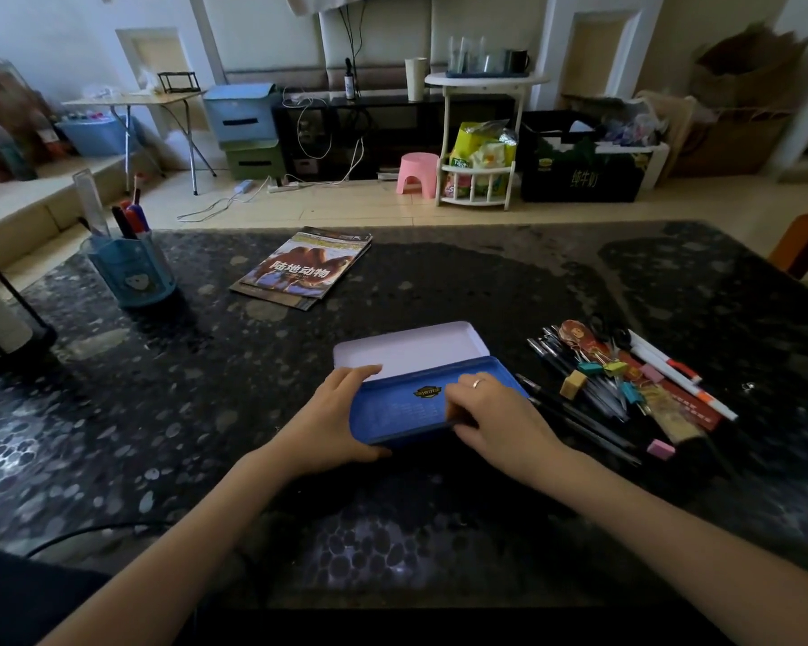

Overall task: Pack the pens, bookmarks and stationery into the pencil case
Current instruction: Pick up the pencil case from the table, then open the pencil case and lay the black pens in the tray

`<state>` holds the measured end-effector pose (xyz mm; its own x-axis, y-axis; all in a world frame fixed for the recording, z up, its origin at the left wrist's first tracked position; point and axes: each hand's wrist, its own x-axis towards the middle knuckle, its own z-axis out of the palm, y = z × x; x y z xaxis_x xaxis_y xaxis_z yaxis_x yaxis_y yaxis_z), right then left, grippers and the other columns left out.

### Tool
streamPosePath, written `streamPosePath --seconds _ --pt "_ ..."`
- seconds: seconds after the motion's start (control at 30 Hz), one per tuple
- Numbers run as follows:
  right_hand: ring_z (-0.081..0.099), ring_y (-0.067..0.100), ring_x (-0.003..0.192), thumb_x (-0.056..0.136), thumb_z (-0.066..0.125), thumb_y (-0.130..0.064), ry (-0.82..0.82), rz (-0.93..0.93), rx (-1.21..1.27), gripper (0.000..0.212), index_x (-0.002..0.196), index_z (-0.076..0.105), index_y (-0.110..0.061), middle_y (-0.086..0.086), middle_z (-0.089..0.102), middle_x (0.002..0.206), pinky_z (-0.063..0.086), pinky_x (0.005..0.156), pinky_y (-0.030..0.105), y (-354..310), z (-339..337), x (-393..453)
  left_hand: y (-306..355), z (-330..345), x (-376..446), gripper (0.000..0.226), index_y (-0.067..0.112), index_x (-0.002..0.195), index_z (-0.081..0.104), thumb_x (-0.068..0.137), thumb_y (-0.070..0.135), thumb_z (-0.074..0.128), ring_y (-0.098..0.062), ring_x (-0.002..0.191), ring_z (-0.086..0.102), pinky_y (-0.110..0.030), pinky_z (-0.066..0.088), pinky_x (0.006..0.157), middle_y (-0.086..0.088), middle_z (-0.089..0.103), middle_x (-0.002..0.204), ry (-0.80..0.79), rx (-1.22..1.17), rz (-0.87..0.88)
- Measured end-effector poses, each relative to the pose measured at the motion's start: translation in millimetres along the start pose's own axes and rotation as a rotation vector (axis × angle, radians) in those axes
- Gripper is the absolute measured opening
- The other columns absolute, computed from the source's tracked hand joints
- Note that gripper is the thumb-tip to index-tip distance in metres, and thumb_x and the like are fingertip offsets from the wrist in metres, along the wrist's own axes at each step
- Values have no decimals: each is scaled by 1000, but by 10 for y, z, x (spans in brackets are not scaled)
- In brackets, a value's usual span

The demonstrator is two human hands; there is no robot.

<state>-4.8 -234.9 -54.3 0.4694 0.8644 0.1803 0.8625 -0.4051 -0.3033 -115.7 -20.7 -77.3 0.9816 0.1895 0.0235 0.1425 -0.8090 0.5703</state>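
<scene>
The blue tin pencil case [407,405] lies in the middle of the dark table. Its blue lid sits off the base, so the pale inside [407,349] shows behind it. My left hand [332,417] grips the case's left end, fingers over the far edge and thumb at the near edge. My right hand [495,412], fingers curled, holds the right part of the lid at its near edge. To the right lies a pile of stationery: dark pens [579,412], white markers [672,370], coloured binder clips [619,368], bookmarks [574,335], a yellow eraser [573,383] and a pink eraser [661,449].
A blue pen holder [131,272] with pens and a ruler stands at the far left. A stack of picture books [302,268] lies beyond the case. A black wire stand [1,319] sits at the left edge, and a dark cable [80,536] runs near the front left.
</scene>
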Motion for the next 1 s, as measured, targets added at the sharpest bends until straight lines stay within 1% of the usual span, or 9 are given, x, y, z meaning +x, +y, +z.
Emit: streamPosePath --seconds 0.1,0.2,0.33,0.43,0.57,0.7,0.8,0.9,1.0 --pt "46 11 83 81 67 -13 26 51 134 22 74 48 -21 -5 51 82 44 72 33 17 -81 58 -14 10 -22 102 33 142 20 62 41 83 -7 125 31 -26 32 104 8 25 139 57 -27 26" --pt "46 7 76 78 72 -14 22 41 157 26 70 49 -23 -9 50 77 42 69 29 44 -188 88 -81 -9 -5 97 27 141 25 63 40 83 -10 123 36 -27 34 103 3 26 140 114 -28 25" --pt "47 -2 73 76 75 -27 -109 34 112 31 66 46 -34 -15 48 76 41 65 20 37 -268 -11 -209 -28 85 72 19 130 38 71 27 79 -15 120 41 -23 32 96 -1 31 135 185 -53 -54" --pt "45 -3 73 77 75 -30 -218 38 59 35 63 43 -35 -16 46 78 34 59 16 48 -228 -136 -281 -15 117 61 21 124 41 75 29 75 -9 114 40 -23 32 93 1 35 134 237 -22 -56" --pt "51 1 74 76 76 -32 -318 82 117 25 68 52 -30 -13 52 80 41 62 19 71 -187 -216 -247 -1 100 49 20 122 43 81 21 69 -15 120 42 -21 30 93 -1 39 134 271 33 -43" --pt "58 2 76 81 73 -35 -417 162 201 14 76 61 -29 -11 62 82 45 67 19 140 -170 -248 -26 -8 39 43 24 121 43 83 21 64 -14 128 38 -22 30 94 3 39 137 253 39 72" --pt "59 -3 77 84 69 -37 -401 218 231 10 77 63 -34 -13 63 84 42 63 12 276 -278 -263 195 -8 -22 55 40 124 36 78 47 66 -6 132 32 -27 32 104 12 36 140 33 -16 119" --pt "60 -1 82 85 69 -30 -292 289 95 9 81 62 -35 -13 63 88 47 68 15 562 -502 -243 280 30 -93 91 53 135 20 58 77 63 -3 140 11 -36 22 114 17 18 151 -272 31 27" --pt "61 8 88 83 71 -21 -197 397 -53 8 84 65 -27 -7 66 92 51 77 25 926 -703 -226 198 46 -120 104 50 140 14 53 83 61 -2 139 13 -32 23 111 18 17 152 -288 154 41"
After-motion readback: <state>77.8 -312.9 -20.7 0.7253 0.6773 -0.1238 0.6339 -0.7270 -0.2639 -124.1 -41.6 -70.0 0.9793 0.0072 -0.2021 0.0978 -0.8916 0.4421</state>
